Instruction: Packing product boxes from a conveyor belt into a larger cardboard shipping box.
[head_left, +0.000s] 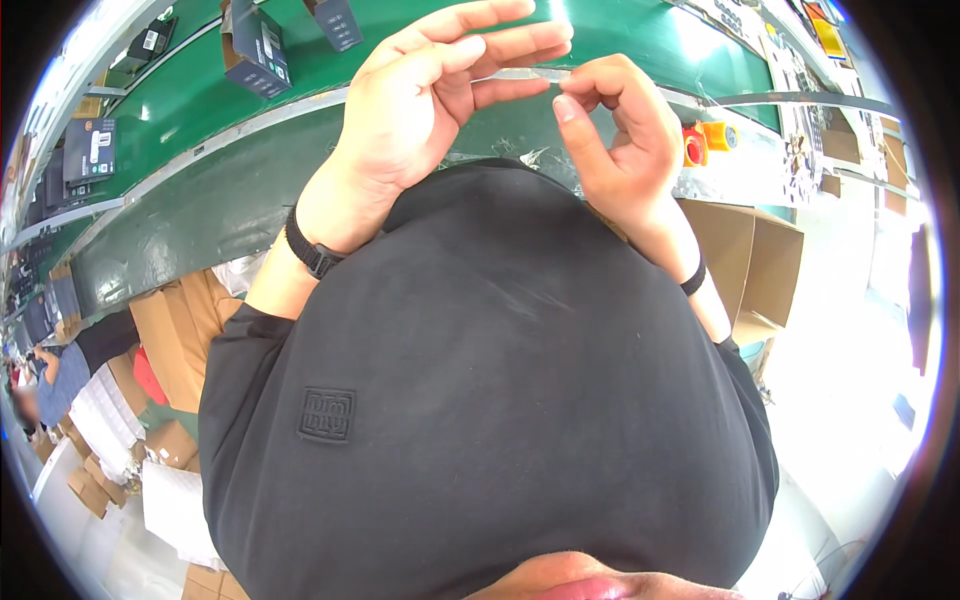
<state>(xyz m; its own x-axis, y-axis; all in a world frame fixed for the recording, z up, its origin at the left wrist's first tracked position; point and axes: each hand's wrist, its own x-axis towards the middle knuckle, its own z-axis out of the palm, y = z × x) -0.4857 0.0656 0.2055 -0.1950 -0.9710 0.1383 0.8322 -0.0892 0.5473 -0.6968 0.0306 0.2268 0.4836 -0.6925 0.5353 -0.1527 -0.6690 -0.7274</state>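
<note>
My left hand (430, 95) is raised over the workbench, palm showing and fingers stretched out and apart, with nothing seen in it. Beside it, my right hand (625, 130) has its fingers curled. Its thumb and index fingertips come close together by the tip of my left little finger. Whether a small or clear thing is between them cannot be made out. Below the hands, shiny clear plastic scraps (530, 158) lie on the green bench surface (240, 215). An orange and yellow object (708, 143) stands just right of my right hand.
Dark printed boxes (255, 50) stand on the green surface beyond a pale metal rail (250, 122). More dark boxes (90, 150) are at far left. An open cardboard box (745, 260) is at right. Brown cartons (175, 330) and another person (60, 380) are at lower left.
</note>
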